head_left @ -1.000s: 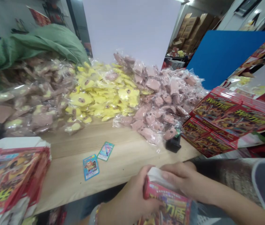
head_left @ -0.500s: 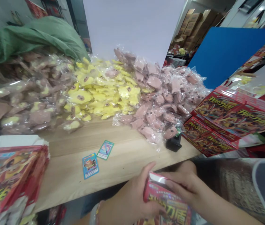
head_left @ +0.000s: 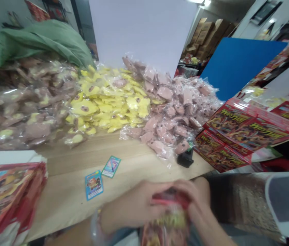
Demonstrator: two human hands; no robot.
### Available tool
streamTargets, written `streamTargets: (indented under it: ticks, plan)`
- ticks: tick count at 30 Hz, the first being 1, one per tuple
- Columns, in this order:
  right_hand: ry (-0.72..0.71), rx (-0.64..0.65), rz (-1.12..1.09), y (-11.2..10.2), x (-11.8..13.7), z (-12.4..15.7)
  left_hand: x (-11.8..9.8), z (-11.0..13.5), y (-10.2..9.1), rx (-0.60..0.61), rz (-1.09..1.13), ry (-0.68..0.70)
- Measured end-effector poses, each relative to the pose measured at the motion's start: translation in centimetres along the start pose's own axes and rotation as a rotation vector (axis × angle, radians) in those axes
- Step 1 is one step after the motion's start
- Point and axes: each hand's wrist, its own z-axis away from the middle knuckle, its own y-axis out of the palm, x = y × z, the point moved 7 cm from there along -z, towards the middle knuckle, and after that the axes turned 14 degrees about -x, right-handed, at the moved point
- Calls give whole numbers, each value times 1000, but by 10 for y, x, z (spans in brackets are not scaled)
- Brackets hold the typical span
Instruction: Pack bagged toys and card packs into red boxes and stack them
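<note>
A red card box (head_left: 169, 218) is gripped by the left hand (head_left: 131, 208) and the right hand (head_left: 197, 201) at the near edge of the wooden table (head_left: 139, 167).

Both hands are closed around the box, which is blurred, so its print cannot be read. It looks light and thin, stiff but easy to bend, so the flat sides seem the best place to hold, not the corners. Two small cards (head_left: 93, 185) are left on the table, just beyond the hands. Bagged yellow toys (head_left: 108, 102) and bagged pink toys (head_left: 175, 112) are heaped at the far side of the table. A stack of red boxes (head_left: 241, 133) is placed off its right end.
</note>
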Motion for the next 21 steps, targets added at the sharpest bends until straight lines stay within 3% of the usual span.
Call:
streamTargets:
  ticks: [2, 3, 4, 6, 8, 10, 12, 15, 18, 21]
  plan:
    - [336, -399, 80, -36, -51, -22, -14, -20, -33, -189, -210, 200]
    - [518, -512, 106, -48, -74, -32, -16, -28, -46, -284, -321, 294]
    - [693, -536, 100, -51, -94, -42, -14, -36, -53, -328, -419, 375]
    - [911, -473, 43, -46, -124, -64, 5, -50, -47, -255, -552, 449]
    - [1036, -400, -32, -34, -142, -82, 31, -58, -38, -193, -637, 392]
    - [1130, -373, -110, -25, -152, -89, 49, -61, -35, -208, -731, 280]
    - [1148, -393, -178, -20, -154, -87, 56, -61, -34, -203, -825, 179]
    - [1054, -491, -241, -18, -150, -72, 56, -62, -34, -168, -889, 70]
    - [942, -590, -220, -17, -146, -47, 53, -64, -36, -185, -893, 53]
    - [849, -581, -214, -10, -128, -34, 53, -64, -35, -205, -908, 31]
